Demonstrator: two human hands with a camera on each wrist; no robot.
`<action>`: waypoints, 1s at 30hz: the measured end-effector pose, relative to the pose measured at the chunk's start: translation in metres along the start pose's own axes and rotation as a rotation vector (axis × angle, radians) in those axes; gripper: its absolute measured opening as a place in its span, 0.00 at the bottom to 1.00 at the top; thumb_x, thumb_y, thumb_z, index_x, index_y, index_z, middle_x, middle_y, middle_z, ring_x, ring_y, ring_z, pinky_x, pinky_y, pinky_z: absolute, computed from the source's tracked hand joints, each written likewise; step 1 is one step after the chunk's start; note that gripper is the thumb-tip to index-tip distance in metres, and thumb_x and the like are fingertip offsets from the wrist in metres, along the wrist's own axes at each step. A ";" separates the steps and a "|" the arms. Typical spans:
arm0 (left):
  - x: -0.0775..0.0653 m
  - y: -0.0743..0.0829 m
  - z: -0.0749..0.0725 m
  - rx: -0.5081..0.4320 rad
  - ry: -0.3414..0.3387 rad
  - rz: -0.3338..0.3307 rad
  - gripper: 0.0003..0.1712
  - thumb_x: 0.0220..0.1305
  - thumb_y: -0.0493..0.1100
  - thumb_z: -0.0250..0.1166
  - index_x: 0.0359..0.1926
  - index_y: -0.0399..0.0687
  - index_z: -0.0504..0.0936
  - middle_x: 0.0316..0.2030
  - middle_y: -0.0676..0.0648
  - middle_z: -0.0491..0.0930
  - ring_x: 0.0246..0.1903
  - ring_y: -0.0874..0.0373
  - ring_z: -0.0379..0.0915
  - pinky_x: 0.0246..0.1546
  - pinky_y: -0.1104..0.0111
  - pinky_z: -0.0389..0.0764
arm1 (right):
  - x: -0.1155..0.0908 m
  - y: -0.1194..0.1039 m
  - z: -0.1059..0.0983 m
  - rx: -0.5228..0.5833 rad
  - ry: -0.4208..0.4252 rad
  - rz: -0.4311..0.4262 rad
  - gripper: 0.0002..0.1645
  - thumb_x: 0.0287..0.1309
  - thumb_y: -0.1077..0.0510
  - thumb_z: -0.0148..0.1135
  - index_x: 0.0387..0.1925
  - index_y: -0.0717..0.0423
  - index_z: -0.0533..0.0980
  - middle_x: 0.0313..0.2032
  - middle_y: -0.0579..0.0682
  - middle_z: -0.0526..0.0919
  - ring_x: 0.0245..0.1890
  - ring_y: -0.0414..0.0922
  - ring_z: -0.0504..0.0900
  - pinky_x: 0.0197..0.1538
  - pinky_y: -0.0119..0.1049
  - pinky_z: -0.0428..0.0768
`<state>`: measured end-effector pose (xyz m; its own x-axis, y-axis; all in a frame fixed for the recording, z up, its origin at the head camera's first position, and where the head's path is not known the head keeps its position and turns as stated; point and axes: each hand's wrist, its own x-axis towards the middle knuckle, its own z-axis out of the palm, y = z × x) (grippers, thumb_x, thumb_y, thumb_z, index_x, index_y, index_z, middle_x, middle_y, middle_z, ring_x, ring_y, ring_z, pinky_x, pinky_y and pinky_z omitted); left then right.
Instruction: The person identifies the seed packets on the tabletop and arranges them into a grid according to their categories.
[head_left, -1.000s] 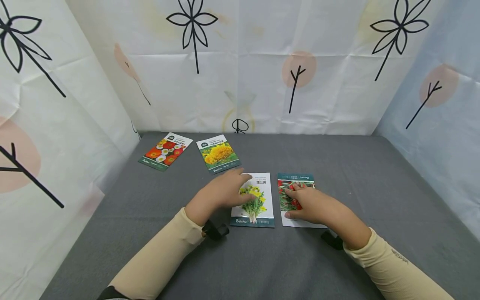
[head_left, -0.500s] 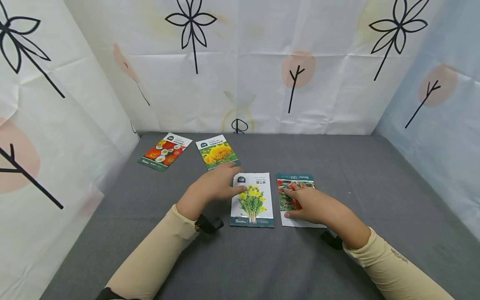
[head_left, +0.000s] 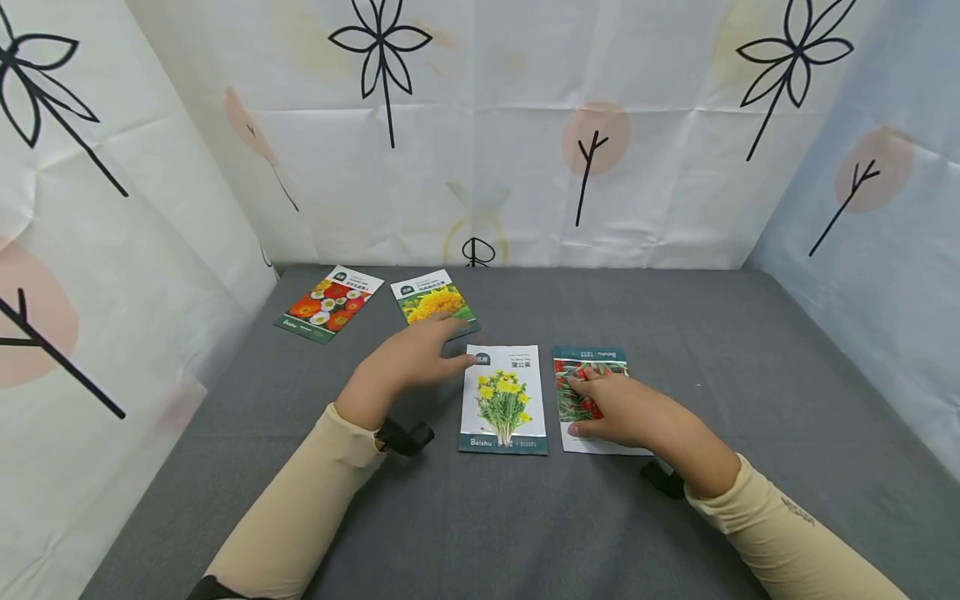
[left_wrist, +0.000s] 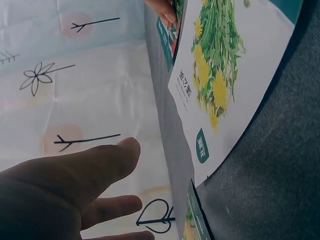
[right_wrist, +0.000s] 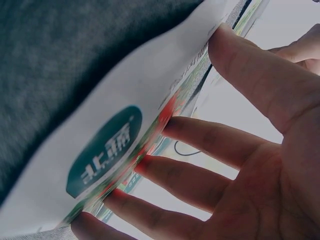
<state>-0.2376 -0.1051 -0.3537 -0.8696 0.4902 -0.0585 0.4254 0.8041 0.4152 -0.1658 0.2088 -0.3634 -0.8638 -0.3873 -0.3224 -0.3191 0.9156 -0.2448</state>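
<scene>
The right hand point(head_left: 622, 408) is resting on the red-and-green packet point(head_left: 581, 407), its fingers spreading wide and its fingertips touching the printed face. That packet is lying near the middle of the worktop point(head_left: 750, 358), its "Beishu" band reading upside down along the end facing the far edge. The left hand point(head_left: 416, 354) is hovering with loose, parted fingers, holding nothing, over the near end of the yellow-bloom packet point(head_left: 431, 304); whether any fingertip is touching it cannot be told. Just left of the red-and-green packet, the white packet point(head_left: 504, 408) is showing "Beishu" on its bottom band, 蒲公英 at its upper right and a dark green badge at its upper left. The yellow-bloom packet is lying towards the far edge, and the red-flower packet point(head_left: 330, 304), its green band also reading "Beishu", is lying by the far left corner. Compared with a second ago, the left hand is uncovering the white packet, having shifted left and farther out, while the right hand is keeping its place.
</scene>
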 end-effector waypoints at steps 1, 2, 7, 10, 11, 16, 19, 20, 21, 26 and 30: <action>0.001 -0.002 0.000 0.000 0.003 0.000 0.40 0.73 0.56 0.67 0.78 0.44 0.70 0.80 0.38 0.62 0.80 0.42 0.59 0.77 0.44 0.67 | 0.000 0.000 0.000 0.001 0.002 -0.001 0.50 0.67 0.40 0.71 0.79 0.59 0.65 0.79 0.72 0.60 0.79 0.70 0.60 0.76 0.67 0.66; 0.001 -0.002 -0.001 0.003 0.005 -0.002 0.40 0.73 0.56 0.67 0.78 0.44 0.70 0.80 0.38 0.62 0.80 0.42 0.59 0.77 0.44 0.67 | 0.000 0.000 0.000 0.003 0.004 -0.001 0.49 0.67 0.39 0.71 0.79 0.59 0.66 0.79 0.72 0.60 0.80 0.69 0.60 0.76 0.67 0.66; 0.004 -0.004 -0.004 0.002 0.013 -0.004 0.40 0.74 0.56 0.66 0.78 0.42 0.68 0.80 0.37 0.63 0.80 0.41 0.59 0.77 0.43 0.66 | -0.002 0.001 -0.001 0.008 0.007 0.008 0.50 0.67 0.40 0.71 0.79 0.59 0.65 0.79 0.71 0.60 0.80 0.70 0.60 0.76 0.67 0.65; 0.004 -0.005 -0.005 -0.008 0.027 0.002 0.40 0.74 0.56 0.66 0.78 0.42 0.68 0.79 0.37 0.64 0.79 0.41 0.60 0.77 0.42 0.66 | -0.003 0.002 0.000 0.006 0.004 0.015 0.50 0.66 0.40 0.72 0.79 0.59 0.65 0.79 0.71 0.60 0.80 0.70 0.59 0.76 0.68 0.65; 0.004 -0.006 -0.005 -0.013 0.035 0.002 0.40 0.74 0.56 0.66 0.78 0.43 0.68 0.79 0.37 0.65 0.79 0.40 0.61 0.77 0.42 0.66 | -0.003 0.002 0.000 0.003 0.004 0.013 0.49 0.66 0.40 0.72 0.79 0.59 0.66 0.79 0.71 0.60 0.80 0.70 0.59 0.76 0.68 0.64; 0.002 -0.014 -0.005 -0.029 0.082 -0.026 0.39 0.73 0.56 0.66 0.78 0.44 0.69 0.77 0.38 0.67 0.77 0.41 0.63 0.76 0.41 0.67 | -0.003 0.001 0.000 0.004 0.008 0.000 0.48 0.67 0.41 0.71 0.79 0.59 0.66 0.79 0.71 0.61 0.80 0.70 0.59 0.77 0.67 0.64; 0.003 -0.021 -0.005 -0.023 0.090 -0.025 0.39 0.74 0.56 0.65 0.78 0.43 0.69 0.77 0.37 0.68 0.77 0.40 0.63 0.75 0.41 0.67 | -0.002 0.001 0.000 -0.004 0.010 0.000 0.48 0.67 0.41 0.72 0.79 0.59 0.66 0.79 0.71 0.61 0.80 0.69 0.60 0.77 0.66 0.65; 0.003 -0.023 -0.005 -0.019 0.090 -0.031 0.40 0.74 0.57 0.65 0.78 0.42 0.69 0.76 0.36 0.68 0.77 0.39 0.63 0.75 0.40 0.67 | -0.002 0.001 0.000 -0.007 0.009 0.000 0.48 0.67 0.41 0.72 0.79 0.59 0.66 0.79 0.71 0.61 0.80 0.69 0.60 0.76 0.66 0.66; 0.004 -0.026 -0.005 -0.015 0.090 -0.036 0.40 0.74 0.57 0.65 0.78 0.42 0.69 0.76 0.36 0.68 0.77 0.39 0.63 0.75 0.40 0.68 | -0.001 0.001 0.000 -0.009 0.009 0.000 0.48 0.67 0.41 0.72 0.79 0.59 0.66 0.79 0.71 0.61 0.80 0.69 0.60 0.76 0.66 0.66; 0.006 -0.036 -0.006 -0.013 0.112 -0.067 0.41 0.73 0.57 0.66 0.77 0.42 0.69 0.76 0.36 0.68 0.76 0.38 0.64 0.75 0.39 0.68 | -0.001 0.001 0.001 -0.004 0.011 -0.003 0.49 0.66 0.40 0.72 0.79 0.59 0.66 0.79 0.71 0.62 0.80 0.69 0.61 0.76 0.66 0.67; 0.009 -0.042 -0.012 -0.017 0.150 -0.045 0.39 0.74 0.56 0.65 0.76 0.40 0.70 0.75 0.35 0.70 0.76 0.37 0.63 0.75 0.40 0.67 | -0.002 0.002 0.002 0.010 0.019 -0.003 0.49 0.66 0.41 0.72 0.78 0.59 0.67 0.78 0.70 0.62 0.80 0.69 0.61 0.76 0.66 0.66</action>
<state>-0.2660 -0.1389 -0.3613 -0.9159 0.3973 0.0581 0.3820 0.8178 0.4305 -0.1642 0.2113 -0.3648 -0.8703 -0.3875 -0.3041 -0.3176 0.9133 -0.2548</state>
